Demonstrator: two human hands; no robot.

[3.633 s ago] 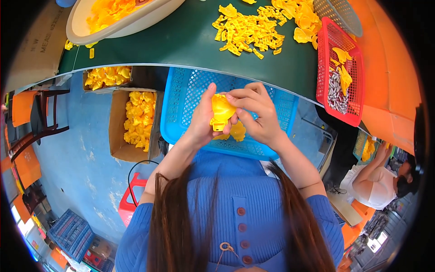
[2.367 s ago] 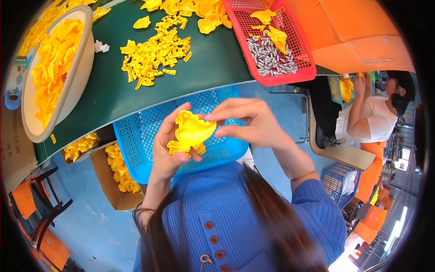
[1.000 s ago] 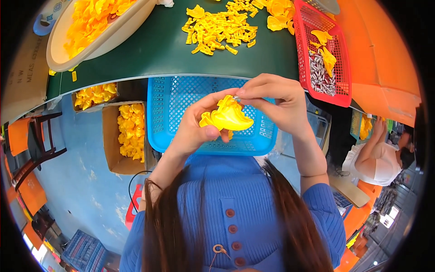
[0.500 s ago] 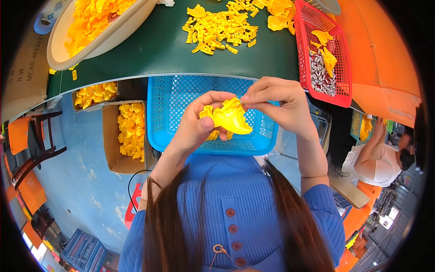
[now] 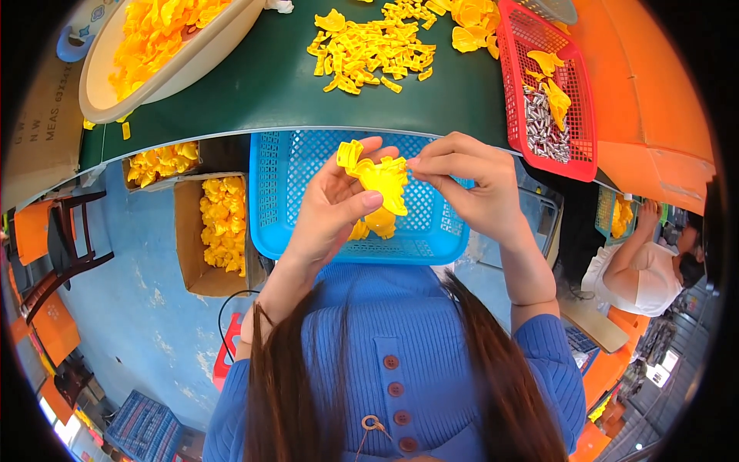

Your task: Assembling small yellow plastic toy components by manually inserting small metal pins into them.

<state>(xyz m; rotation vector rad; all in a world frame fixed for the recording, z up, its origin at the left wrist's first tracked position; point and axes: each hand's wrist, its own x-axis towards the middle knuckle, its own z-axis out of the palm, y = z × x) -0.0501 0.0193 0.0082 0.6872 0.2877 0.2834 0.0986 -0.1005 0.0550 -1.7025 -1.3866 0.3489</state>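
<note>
The left fingers (image 5: 365,202) hold 1 yellow shell (image 5: 386,179), seemingly part-worked, as the right fingers (image 5: 443,164) press together at its edge (I cannot tell what they pinch), many yellow strips (image 5: 373,52) remaining loose beyond them.

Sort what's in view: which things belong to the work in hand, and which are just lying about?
Likely in use:
yellow piece, held in the left hand, right hand at its edge
blue basket beneath
red basket with silver cylinders
small yellow parts on the table

Seemingly lying about:
red stool
blue crates
crumpled white scrap
</note>
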